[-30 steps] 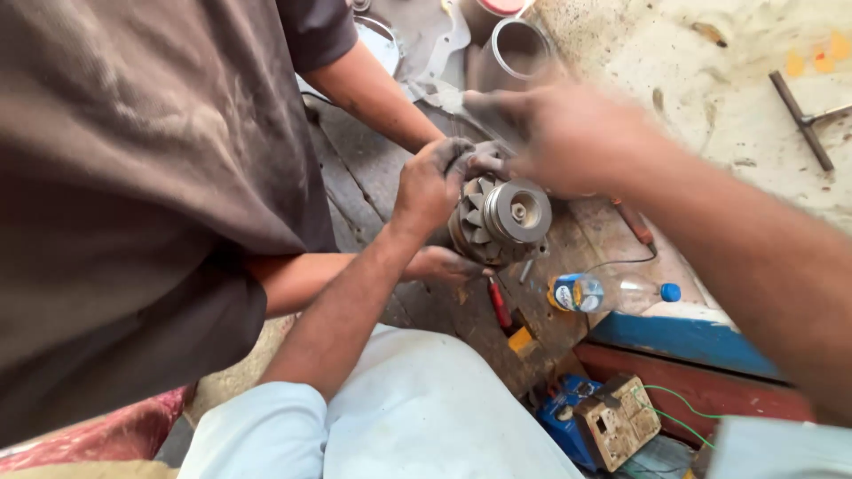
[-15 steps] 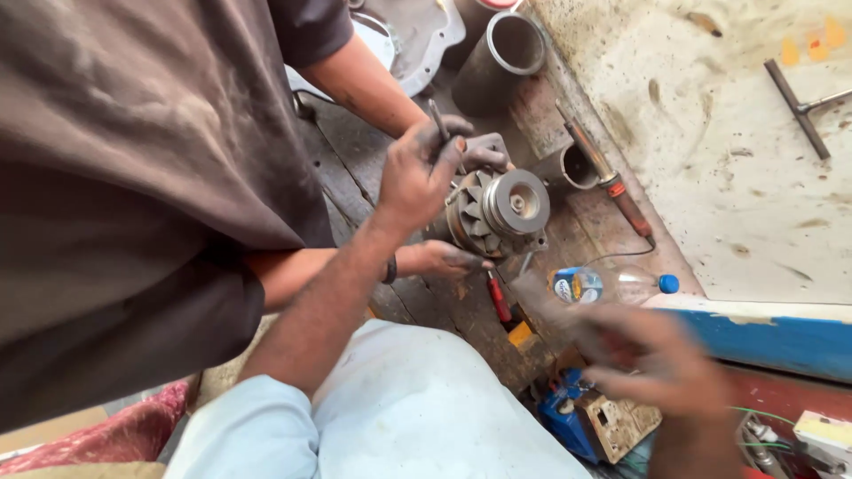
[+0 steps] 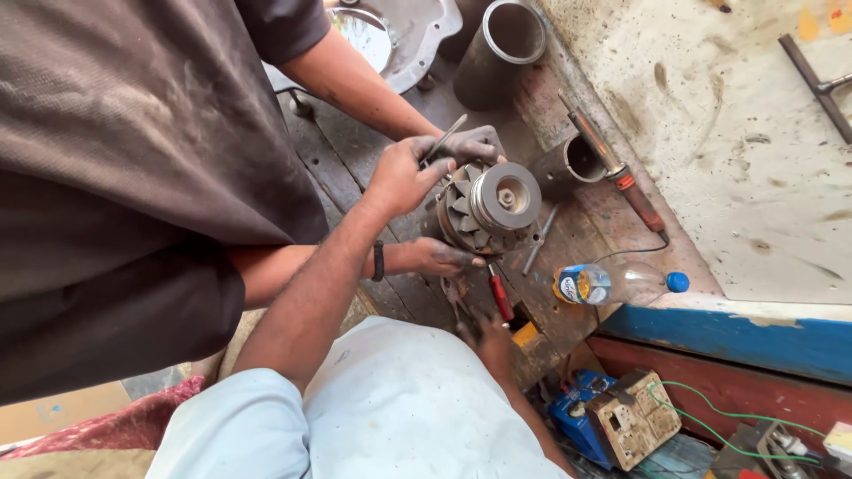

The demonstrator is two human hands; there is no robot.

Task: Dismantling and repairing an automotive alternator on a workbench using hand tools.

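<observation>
Grey metal alternator [image 3: 493, 208]: a round housing lying on its side, with the grooved pulley and its centre nut facing up toward the camera. A ring of slanted fan blades sits behind the pulley. The surfaces are dull and grimy.
Alternator position: on the dark wooden tabletop [image 3: 355, 168], about mid-length and close to the right edge.
Left hand [image 3: 404, 177]: set against the fan side of the alternator, with the fingers pinched around a thin metal rod [image 3: 444, 137] that points up and away.
Right hand [image 3: 490, 341]: low at the near edge of the tabletop, just beside a red-handled screwdriver [image 3: 500, 297]. The fingers are turned away, so their state cannot be told.
Co-worker's upper hand [image 3: 475, 142]: greasy, resting on the far rim of the alternator.
Co-worker's lower hand [image 3: 435, 257]: flat on the tabletop, touching the near side of the housing.
Surroundings: a short pipe [image 3: 568, 164] lies just right of the alternator, and a tall steel pipe [image 3: 501, 40] stands toward the far edge. A clear plastic bottle [image 3: 612, 284] with a blue cap lies at the right edge.
</observation>
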